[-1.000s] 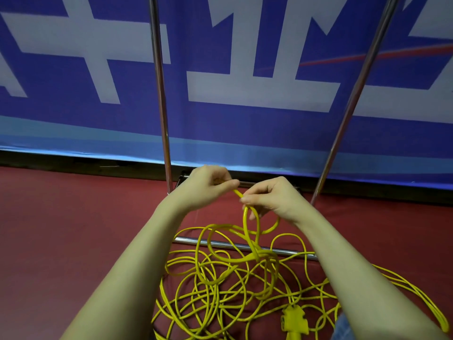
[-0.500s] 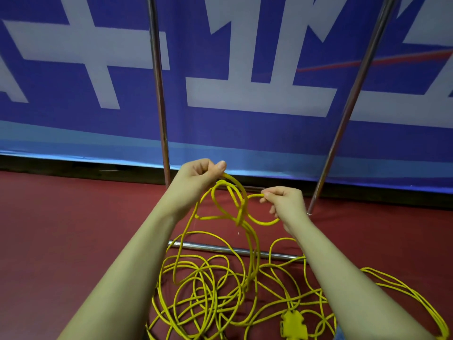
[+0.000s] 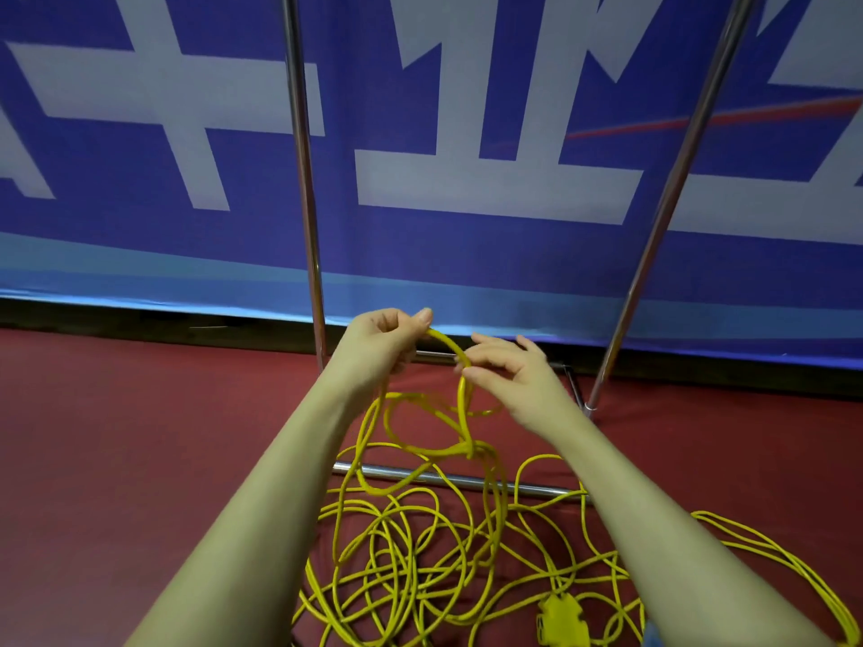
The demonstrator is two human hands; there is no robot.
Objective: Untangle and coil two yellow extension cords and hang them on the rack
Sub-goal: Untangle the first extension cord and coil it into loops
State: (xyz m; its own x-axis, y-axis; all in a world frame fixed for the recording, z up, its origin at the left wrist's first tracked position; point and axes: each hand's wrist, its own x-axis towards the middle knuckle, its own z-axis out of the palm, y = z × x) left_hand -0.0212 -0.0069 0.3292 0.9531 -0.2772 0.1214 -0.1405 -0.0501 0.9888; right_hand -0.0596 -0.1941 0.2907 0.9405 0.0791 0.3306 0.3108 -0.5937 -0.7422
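A tangle of yellow extension cord lies on the red floor between my forearms, with a yellow socket block at its lower right. My left hand pinches a raised loop of the cord between thumb and fingers. My right hand pinches the same loop just to the right, thumb and forefinger on it, the other fingers spread. Below the hands the cord hangs to a knot. The chrome rack stands right behind, with its second upright at the right.
The rack's low chrome bar crosses the floor under the tangle. A blue and white banner covers the wall behind. More cord loops trail off to the lower right. Red floor stretches to the left.
My right hand has moved up and left toward my left hand and now pinches the loop close beside it. The raised loops have dropped lower and tightened toward the knot.
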